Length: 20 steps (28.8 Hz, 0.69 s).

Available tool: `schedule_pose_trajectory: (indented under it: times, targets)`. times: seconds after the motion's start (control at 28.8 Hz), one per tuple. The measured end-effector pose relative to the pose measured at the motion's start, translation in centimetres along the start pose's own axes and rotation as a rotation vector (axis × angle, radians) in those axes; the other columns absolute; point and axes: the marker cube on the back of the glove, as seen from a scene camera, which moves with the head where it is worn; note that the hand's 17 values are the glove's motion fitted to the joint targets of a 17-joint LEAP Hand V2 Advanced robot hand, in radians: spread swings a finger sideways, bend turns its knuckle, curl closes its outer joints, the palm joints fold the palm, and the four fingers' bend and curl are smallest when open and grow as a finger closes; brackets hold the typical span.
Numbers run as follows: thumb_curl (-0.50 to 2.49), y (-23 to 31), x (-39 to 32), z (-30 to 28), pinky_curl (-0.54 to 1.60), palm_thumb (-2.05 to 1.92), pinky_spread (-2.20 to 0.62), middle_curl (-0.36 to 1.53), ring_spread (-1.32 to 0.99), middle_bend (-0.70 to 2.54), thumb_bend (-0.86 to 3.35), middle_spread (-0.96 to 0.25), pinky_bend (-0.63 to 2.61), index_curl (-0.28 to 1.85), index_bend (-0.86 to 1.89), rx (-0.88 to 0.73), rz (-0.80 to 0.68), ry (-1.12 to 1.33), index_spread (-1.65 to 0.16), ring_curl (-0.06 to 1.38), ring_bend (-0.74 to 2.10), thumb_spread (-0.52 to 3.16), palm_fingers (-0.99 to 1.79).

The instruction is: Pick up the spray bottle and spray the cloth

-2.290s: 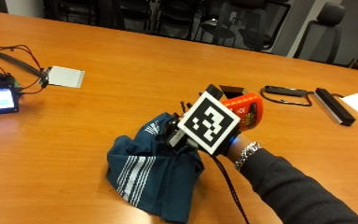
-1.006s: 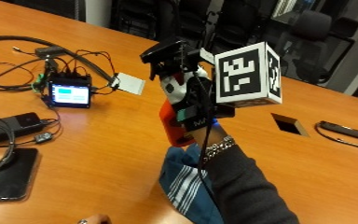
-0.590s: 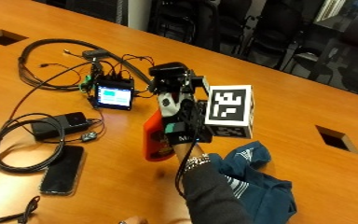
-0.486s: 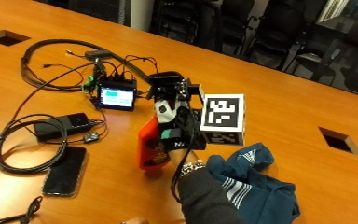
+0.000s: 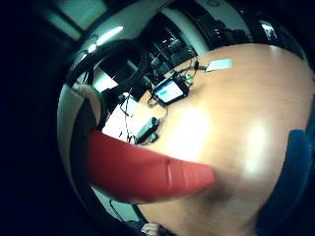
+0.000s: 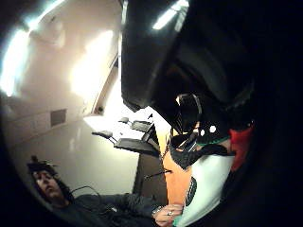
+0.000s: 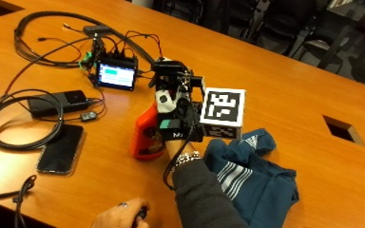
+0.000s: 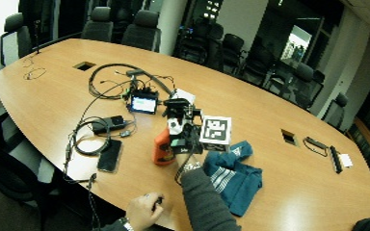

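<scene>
An orange spray bottle [image 7: 147, 135] stands upright at table level, just left of the crumpled blue striped cloth [image 7: 258, 173]. My gloved right hand [image 7: 181, 124] grips the bottle's upper part from the cloth's side, fingers curled round the neck and the black-and-white spray head. In the little finger side palm view the bottle's red body [image 5: 142, 172] runs close by the palm, with the cloth [image 5: 290, 177] beyond it on the table. The thumb side palm view holds the spray head [image 6: 203, 184]. The wide outside view shows the bottle [image 8: 163, 150], my hand [image 8: 184, 135] and the cloth [image 8: 233, 175].
Left of the bottle lie a black phone [image 7: 61, 148], a power brick [image 7: 59, 102] and coiled cables [image 7: 18, 128]. A small lit screen [image 7: 116, 76] with wires stands behind. A cutout [image 7: 342, 129] opens in the table at the right. The person's bare hand [image 7: 122, 216] rests at the front edge.
The outside camera has moved. The hand, which held the bottle raised a second ago, has brought it down to table level beside the cloth.
</scene>
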Motion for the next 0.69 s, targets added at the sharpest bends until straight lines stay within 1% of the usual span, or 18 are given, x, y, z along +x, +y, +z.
schedule_pose_trajectory:
  times: [0.14,0.31,0.45,0.69]
  targets:
    - [0.43,-1.6,-1.5,0.4,0.46,0.76,-0.26,0.58,-0.17,0.47,-0.03,-0.21,0.49,0.43,0.13,0.045,-0.053,0.017,-0.28,0.51,0.68,1.29,1.19]
    - [0.41,-2.6,-1.8,0.5,0.46,0.71,-0.27,0.58,-0.20,0.48,-0.02,-0.22,0.50,0.42,0.12,0.068,-0.080,0.013,-0.28,0.51,0.69,1.32,1.18]
    - [0.40,-1.6,-0.8,0.1,0.46,0.69,-0.28,0.59,-0.21,0.48,-0.02,-0.22,0.50,0.41,0.12,0.074,-0.036,0.022,-0.28,0.52,0.69,1.34,1.17]
    - [0.37,2.0,1.4,-0.9,0.45,0.66,-0.28,0.60,-0.22,0.47,-0.01,-0.21,0.46,0.41,0.14,0.061,0.041,0.061,-0.29,0.52,0.69,1.37,1.12]
